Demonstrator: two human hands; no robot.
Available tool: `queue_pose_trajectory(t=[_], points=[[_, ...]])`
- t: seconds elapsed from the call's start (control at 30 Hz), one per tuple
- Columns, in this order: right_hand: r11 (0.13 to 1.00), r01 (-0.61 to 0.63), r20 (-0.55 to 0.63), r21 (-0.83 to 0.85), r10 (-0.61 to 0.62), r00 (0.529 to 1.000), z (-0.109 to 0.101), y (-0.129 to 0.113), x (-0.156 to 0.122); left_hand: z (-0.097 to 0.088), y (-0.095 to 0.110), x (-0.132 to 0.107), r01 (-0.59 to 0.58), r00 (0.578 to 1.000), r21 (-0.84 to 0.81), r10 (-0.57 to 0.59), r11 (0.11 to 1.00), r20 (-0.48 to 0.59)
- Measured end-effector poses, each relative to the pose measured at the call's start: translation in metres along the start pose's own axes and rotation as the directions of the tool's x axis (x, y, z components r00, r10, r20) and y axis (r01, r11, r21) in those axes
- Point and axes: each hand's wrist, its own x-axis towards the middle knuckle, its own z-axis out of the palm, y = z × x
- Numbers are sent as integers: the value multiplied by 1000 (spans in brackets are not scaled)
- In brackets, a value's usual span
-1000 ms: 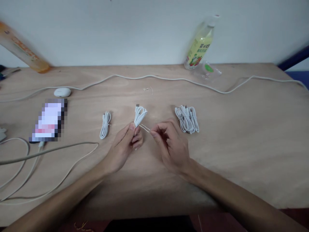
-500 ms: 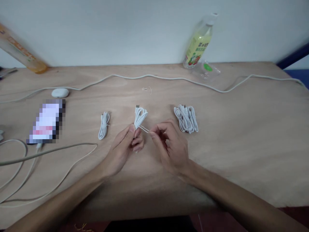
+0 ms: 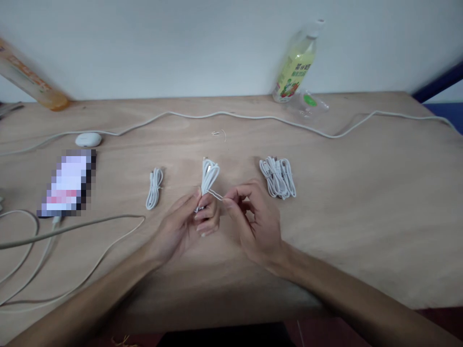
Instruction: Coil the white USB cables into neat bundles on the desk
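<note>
Between the thumb and fingers of my left hand is a folded white charging cable, its loops pointing up and away from me. A thin white twist tie comes out from the cable's right side. My right hand pinches the ends of this tie between thumb and forefinger. To the left lies another coiled white cable, with a tie around its middle. Just beyond my right hand sits a group of bundled white cables. The lower part of the held cable is hidden by my fingers.
A few loose tie pieces lie farther back. A long white cord crosses the table's rear. On the left are a phone, a white earbud case and an orange bottle. A yellow drink bottle stands near plastic wrapping.
The held cable has turned in my left hand, so its dark connector no longer shows at the top. My left fingers have shifted slightly; the right hand keeps its pinch on the tie.
</note>
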Motion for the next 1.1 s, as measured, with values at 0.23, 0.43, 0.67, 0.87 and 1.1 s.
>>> queue_pose_trajectory(t=[0.23, 0.43, 0.67, 0.87, 1.1], points=[[1000, 12, 14, 7, -12, 1000, 1, -2, -2, -7, -10, 3, -88, 993, 192, 101, 977, -60], [1000, -18, 51, 13, 17, 999, 1, -3, -4, -4, -17, -2, -97, 984, 397, 148, 913, -99], [1000, -5, 26, -7, 5, 1000, 3, -4, -3, -5, -19, -8, -111, 982, 549, 177, 828, -69], [998, 19, -38, -58, -21, 999, 4, -6, -8, 1, -18, -9, -118, 982, 527, 178, 842, -64], [973, 101, -76, -206, -119, 990, 6, -6, -11, 9, -15, -9, -44, 988, 410, 102, 911, -120]])
